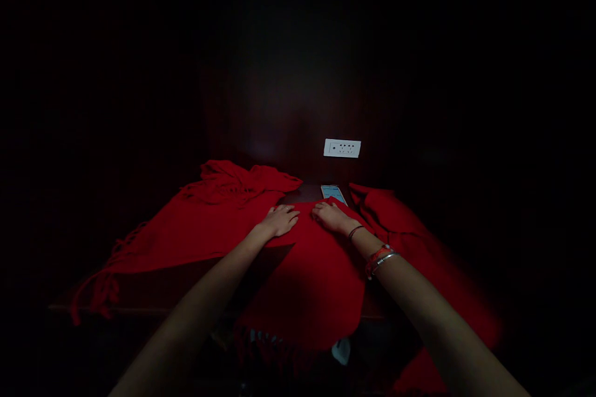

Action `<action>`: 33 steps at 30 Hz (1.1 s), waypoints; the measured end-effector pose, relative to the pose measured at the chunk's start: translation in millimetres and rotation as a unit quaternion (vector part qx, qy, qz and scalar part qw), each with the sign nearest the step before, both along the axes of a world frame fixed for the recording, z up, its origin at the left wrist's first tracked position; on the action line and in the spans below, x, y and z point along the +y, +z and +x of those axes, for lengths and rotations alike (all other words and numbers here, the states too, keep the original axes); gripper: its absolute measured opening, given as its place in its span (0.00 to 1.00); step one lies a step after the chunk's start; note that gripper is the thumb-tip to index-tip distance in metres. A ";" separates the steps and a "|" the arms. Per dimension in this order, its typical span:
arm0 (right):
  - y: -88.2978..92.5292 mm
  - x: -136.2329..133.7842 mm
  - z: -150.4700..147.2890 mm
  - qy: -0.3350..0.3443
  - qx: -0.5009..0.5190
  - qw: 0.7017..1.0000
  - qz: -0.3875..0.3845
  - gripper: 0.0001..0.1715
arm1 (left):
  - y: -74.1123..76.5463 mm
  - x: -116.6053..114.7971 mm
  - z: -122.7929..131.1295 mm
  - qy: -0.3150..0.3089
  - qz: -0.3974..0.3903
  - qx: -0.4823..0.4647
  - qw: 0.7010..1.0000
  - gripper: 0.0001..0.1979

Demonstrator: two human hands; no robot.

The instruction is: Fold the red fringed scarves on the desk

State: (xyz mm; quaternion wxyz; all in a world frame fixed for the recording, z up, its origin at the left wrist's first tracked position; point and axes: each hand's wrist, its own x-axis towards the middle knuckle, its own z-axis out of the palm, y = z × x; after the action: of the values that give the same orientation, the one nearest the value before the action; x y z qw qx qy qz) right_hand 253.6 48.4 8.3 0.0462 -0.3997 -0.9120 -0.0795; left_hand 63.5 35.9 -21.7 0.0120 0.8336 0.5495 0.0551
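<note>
A red fringed cloth [311, 285] lies over a dark table, its near end hanging past the front edge. My left hand [281, 220] rests on its upper left part, palm down with the fingers spread. On the upper right part lies my right hand [329, 216], its fingers bent down onto the fabric; whether they pinch any of it is hard to see. Bands and a silver bangle circle the right wrist. Just behind that hand, a phone [333, 193] with a lit screen is partly covered by the cloth.
More red fringed fabric [186, 229] spreads at the left, bunched at the back. Another red cloth [419, 248] extends down the right side. A white socket plate [342, 148] is on the dark wall. The table's front edge [139, 310] shows faintly.
</note>
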 end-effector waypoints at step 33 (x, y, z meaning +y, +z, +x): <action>-7.3 5.4 68.2 -0.362 0.107 0.916 -0.134 0.14 | 16.2 76.3 91.8 0.137 -0.070 -0.298 0.942 0.26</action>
State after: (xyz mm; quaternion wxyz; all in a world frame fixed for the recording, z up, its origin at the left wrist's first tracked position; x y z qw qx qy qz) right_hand 321.8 53.8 1.1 0.0573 -0.7109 -0.6969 0.0752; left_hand 155.3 112.1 -5.5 0.2264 0.6928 0.6320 0.2633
